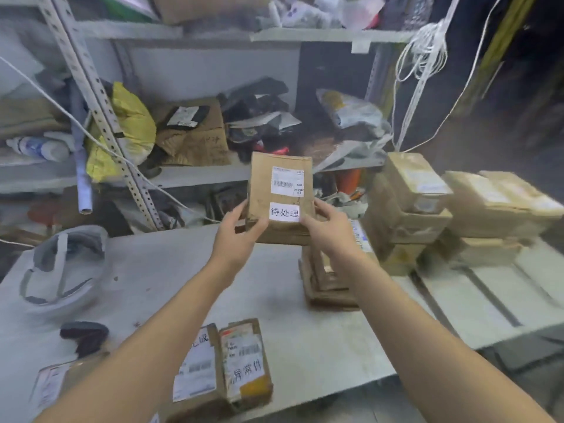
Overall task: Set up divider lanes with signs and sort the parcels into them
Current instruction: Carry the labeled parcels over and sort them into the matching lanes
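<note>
A brown cardboard parcel (279, 190) stands upright above the far side of the grey table (171, 270). It carries a barcode label and a white sign with three printed characters. My left hand (241, 230) grips its lower left edge and my right hand (326, 227) its lower right edge. Two parcels with white signs (222, 367) lie side by side near the table's front edge, under my left forearm. A stack of flat brown parcels (328, 279) sits below my right wrist. Another labelled parcel (58, 383) lies at the front left.
Piled brown boxes (409, 209) and more boxes (500, 206) crowd the table's right end. A white helmet (64, 267) and a dark handheld scanner (85, 334) lie at the left. Metal shelving (100, 96) full of bags and cartons stands behind the table.
</note>
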The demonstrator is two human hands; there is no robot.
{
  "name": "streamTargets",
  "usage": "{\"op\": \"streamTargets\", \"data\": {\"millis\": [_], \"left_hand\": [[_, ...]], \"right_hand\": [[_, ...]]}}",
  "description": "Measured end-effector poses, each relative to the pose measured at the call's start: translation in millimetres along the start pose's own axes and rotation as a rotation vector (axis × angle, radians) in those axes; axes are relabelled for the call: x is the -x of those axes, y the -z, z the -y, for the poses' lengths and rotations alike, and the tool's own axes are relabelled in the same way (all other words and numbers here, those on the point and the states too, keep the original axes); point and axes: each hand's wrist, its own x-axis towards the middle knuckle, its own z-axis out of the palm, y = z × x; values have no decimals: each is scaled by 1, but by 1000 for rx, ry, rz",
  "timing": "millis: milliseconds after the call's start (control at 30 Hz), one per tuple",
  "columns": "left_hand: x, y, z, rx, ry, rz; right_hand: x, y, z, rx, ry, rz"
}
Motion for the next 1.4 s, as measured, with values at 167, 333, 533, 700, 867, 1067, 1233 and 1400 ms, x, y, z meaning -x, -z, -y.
{"op": "streamTargets", "data": {"millis": [167,333,533,700,867,1067,1233,1400], "left_hand": [[16,-68,-27,-36,-16,55],[12,-118,-16,-20,28,143],[6,-146,12,-5,121,141],[9,-155,26,-37,136,144],[12,-159,22,-69,120,136],[20,-170,5,-77,132,81],[33,-185,-11,-137,114,21],[51,-190,-13,-164,172,0]], "right_hand": [[-2,81,-4,43,-51,-90],[-6,124,-23,70,-132,-106],[-21,134,-50,172,-216,-80],[-27,137,-67,156,-260,-62],[-27,141,-73,131,-241,-46],[-28,155,-70,104,-190,-13],[-25,178,-69,89,-154,42],[-22,183,-77,122,-169,176]]}}
